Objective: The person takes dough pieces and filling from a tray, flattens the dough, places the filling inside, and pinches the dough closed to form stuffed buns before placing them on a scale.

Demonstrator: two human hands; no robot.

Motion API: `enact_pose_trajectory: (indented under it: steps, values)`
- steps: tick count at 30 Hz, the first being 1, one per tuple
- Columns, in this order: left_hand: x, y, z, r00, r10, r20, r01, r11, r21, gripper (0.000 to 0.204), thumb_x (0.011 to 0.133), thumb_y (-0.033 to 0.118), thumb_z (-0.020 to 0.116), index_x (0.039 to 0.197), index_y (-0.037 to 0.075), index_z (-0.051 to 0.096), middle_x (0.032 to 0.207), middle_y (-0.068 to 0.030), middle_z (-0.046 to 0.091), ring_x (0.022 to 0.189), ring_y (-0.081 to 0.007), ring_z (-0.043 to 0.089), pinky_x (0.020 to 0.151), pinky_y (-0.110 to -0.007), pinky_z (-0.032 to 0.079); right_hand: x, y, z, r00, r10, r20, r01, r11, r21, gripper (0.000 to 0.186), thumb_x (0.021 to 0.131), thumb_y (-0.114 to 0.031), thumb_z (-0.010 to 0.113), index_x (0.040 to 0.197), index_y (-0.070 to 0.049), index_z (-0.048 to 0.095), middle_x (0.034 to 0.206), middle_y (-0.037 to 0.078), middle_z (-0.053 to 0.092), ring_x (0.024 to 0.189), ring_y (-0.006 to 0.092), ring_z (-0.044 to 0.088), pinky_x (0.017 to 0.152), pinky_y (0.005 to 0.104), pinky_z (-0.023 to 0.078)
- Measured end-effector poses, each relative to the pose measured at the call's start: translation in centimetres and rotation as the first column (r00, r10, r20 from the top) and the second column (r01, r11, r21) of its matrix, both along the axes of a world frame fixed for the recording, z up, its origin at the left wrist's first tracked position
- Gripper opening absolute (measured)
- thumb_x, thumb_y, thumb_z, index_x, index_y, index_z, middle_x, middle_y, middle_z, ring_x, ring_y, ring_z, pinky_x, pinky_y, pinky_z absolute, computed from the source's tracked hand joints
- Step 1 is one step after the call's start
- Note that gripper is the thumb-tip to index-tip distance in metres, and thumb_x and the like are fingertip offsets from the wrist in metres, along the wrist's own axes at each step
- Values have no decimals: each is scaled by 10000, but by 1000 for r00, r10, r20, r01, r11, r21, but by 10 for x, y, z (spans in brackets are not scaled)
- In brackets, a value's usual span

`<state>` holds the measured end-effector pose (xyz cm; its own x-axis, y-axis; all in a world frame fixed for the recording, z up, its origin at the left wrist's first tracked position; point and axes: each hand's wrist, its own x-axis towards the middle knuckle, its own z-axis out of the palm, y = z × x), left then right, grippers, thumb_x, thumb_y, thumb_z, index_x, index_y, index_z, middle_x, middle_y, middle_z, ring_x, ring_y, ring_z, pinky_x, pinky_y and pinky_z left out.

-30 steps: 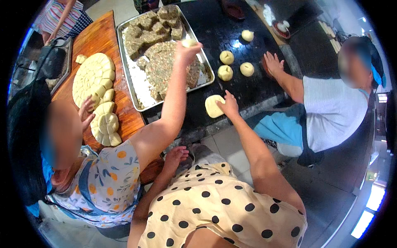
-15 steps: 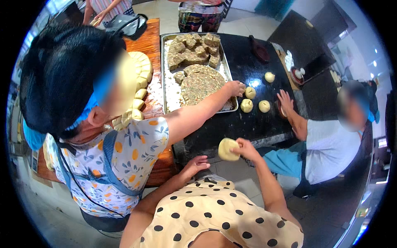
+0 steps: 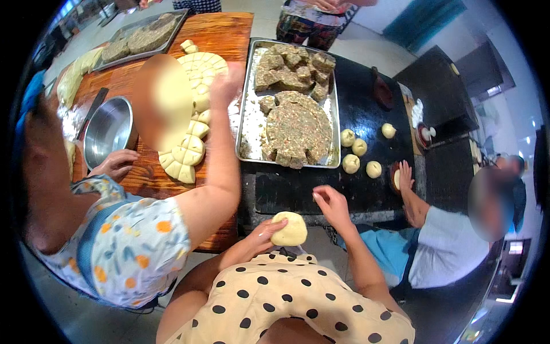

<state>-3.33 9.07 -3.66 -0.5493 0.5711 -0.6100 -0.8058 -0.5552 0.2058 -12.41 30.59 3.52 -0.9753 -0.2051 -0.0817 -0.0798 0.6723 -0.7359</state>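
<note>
A flat round of pale dough [image 3: 291, 230] rests on the fingers of my left hand [image 3: 262, 235], its thumb lying over the edge. My right hand [image 3: 333, 207] is empty, its fingers loosely bent and a little apart, over the near edge of the black table. Beyond it stands a metal tray [image 3: 246, 156] with a mound of speckled, crumbly filling [image 3: 299, 123] and cut blocks of the same filling [image 3: 292, 66] behind. Several filled dough balls [image 3: 359, 147] sit on the table right of the tray.
At left, a co-worker's arm [image 3: 220, 143] reaches over the wooden table [image 3: 226, 28] to portioned dough pieces [image 3: 189, 152]; a steel bowl [image 3: 109, 133] stands there. At right, another co-worker's hand [image 3: 405, 176] presses dough on a small round board. Another person stands behind the tray.
The dough round has passed from my right hand to my left. My emptied right hand has moved forward toward the tray. The left co-worker's arm has withdrawn from the dough balls to the wooden table.
</note>
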Motion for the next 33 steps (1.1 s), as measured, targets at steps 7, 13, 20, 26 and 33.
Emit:
enact_pose_trajectory:
  steps: [7, 13, 20, 26, 33]
  values:
    - [-10, -36, 7, 977, 215, 9, -211, 966, -148, 437, 937, 213, 655, 1289, -15, 535, 1250, -135, 612, 1142, -246, 614, 987, -395, 499, -215, -102, -52, 852, 379, -362, -297, 918, 263, 373, 875, -195, 656, 1185, -9, 562, 1117, 175, 625, 1075, 347, 590, 917, 441, 473]
    - [-23, -47, 2, 910, 412, -51, -413, 887, -207, 498, 853, 131, 740, 1287, 4, 532, 1205, -125, 624, 1096, -245, 628, 970, -422, 518, -317, -188, -98, 810, 558, -180, -250, 607, 755, 432, 777, -241, 716, 1144, -42, 606, 1169, 164, 608, 1131, 326, 569, 959, 455, 443]
    - [-19, -49, 3, 847, 530, 35, -519, 840, -161, 423, 858, 95, 729, 1233, -13, 566, 1161, -122, 651, 1072, -229, 638, 965, -392, 513, -350, -207, -132, 834, 531, 151, -400, 394, 827, 386, 806, -167, 625, 1174, -50, 606, 1122, 155, 645, 1006, 308, 655, 844, 437, 535]
    - [-25, -59, 6, 814, 580, 35, -570, 808, -149, 394, 870, 76, 706, 1228, -7, 563, 1160, -120, 650, 1082, -242, 638, 966, -415, 517, -337, -210, -136, 876, 461, 144, -414, 564, 714, 432, 789, -148, 628, 1201, -34, 564, 1151, 201, 596, 1060, 370, 630, 862, 466, 535]
    - [-40, -78, 2, 772, 635, 17, -633, 772, -62, 447, 927, 157, 642, 1321, -1, 501, 1263, -148, 608, 1163, -284, 602, 1027, -464, 470, -321, -216, -138, 858, 483, 173, -486, 657, 576, 562, 704, -174, 724, 1223, -66, 537, 1141, 227, 577, 1069, 384, 599, 860, 470, 533]
